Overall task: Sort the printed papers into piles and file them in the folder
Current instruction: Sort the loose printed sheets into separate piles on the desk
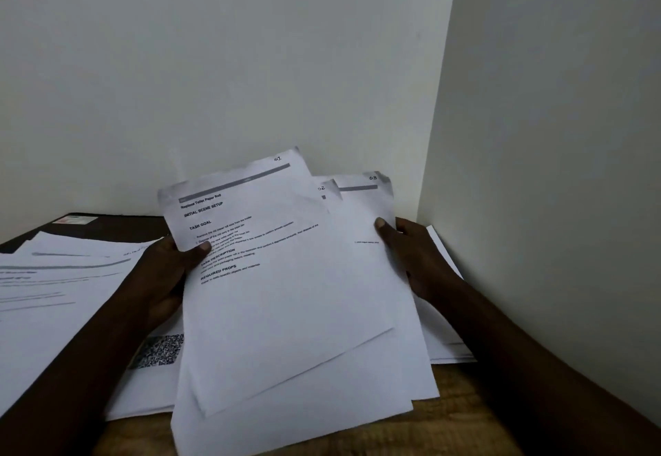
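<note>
Printed papers (286, 294): a fan of sheets held above the bench (458, 420), in front of the wall corner. The left hand (168, 276) grips the left edge, thumb curled onto the top sheet; the right hand (411, 258) pinches the right edge, thumb on the rear sheet. Step in hand, by judgement: sorting, with the handwritten corner numbers being read. The next move calls for separating one sheet and laying it on a matching pile, such as the loose sheets (53, 294) at left. Long axis runs from the person toward the wall, header end away, top sheet turned slightly counter-clockwise.
</note>
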Demonstrator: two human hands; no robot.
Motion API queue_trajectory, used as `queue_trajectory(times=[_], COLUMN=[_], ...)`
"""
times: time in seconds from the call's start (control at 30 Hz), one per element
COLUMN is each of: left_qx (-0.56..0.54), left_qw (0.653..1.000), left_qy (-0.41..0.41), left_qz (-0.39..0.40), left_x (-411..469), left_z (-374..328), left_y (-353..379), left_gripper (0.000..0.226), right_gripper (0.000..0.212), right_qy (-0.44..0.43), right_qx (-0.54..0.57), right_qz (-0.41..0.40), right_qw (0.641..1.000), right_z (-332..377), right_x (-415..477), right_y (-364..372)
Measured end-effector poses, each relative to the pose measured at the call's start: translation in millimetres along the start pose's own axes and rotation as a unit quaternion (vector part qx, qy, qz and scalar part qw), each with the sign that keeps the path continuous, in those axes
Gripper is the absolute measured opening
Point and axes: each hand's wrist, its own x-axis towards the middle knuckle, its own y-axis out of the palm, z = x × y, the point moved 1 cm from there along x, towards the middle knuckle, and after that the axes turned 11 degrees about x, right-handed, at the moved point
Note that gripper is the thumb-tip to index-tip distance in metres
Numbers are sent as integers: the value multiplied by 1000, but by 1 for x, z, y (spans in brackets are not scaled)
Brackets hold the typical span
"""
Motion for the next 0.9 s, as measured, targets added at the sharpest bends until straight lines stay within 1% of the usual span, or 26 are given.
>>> queue_trajectory(times=[0.03, 0.07, 0.13, 0.2, 0.27, 0.33, 0.43, 0.5, 0.57, 0.6, 0.63, 0.7, 0.73, 0.8, 0.9], left_qx=[0, -4, -18, -28, -29, -29, -24, -15, -9, -4, 1, 10, 14, 20, 18], left_qw=[1000, 1000, 1000, 999, 999, 999, 999, 999, 999, 999, 999, 998, 998, 998, 998], left_qy=[0, 1, 6, 7, 4, 3, 10, 14, 10, 9, 11, 13, 13, 16, 21], left_qz=[0, 1, -5, -15, -25, -35, -46, -42, -43, -48, -54, -61, -63, -60, -58], left_x=[-1, -2, -3, -2, 0, 1, 1, 2, 0, 0, 0, 0, 1, 1, 1], left_z=[-1, -2, -3, -3, -3, -1, -1, 0, -1, -2, -3, -4, -4, -4, -4], left_y=[1, 2, 3, 0, -3, -5, -7, -9, -7, -6, -4, -4, -5, -7, -12], left_gripper=[35, 33, 34, 38, 40, 39, 41, 42, 37, 32, 28, 26, 27, 27, 35], right_gripper=[57, 52, 34, 26, 22, 24, 40, 48, 56, 59, 62, 69, 74, 77, 72], right_qy=[-2, -11, -30, -49, -69, -80, -44, -55, -90, -98, -92, -63, -51, -16, 26], right_qx=[-13, -30, -61, -92, -180, -291, -445, -511, -561, -576, -571, -539, -535, -541, -556], right_qz=[-8, -19, -62, -104, -128, -134, -93, -94, -105, -97, -79, -15, 23, 87, 160], right_qw=[1000, 999, 996, 989, 973, 944, 889, 853, 816, 806, 812, 840, 843, 837, 815], right_z=[-2, 0, 7, 14, 15, 8, -5, -3, -1, 0, -1, -6, -10, -19, -30], right_x=[5, 10, 16, 20, 20, 21, 19, 18, 14, 11, 6, -5, -11, -22, -31], right_y=[-7, -15, -34, -54, -68, -74, -71, -67, -60, -52, -42, -18, -4, 15, 20])
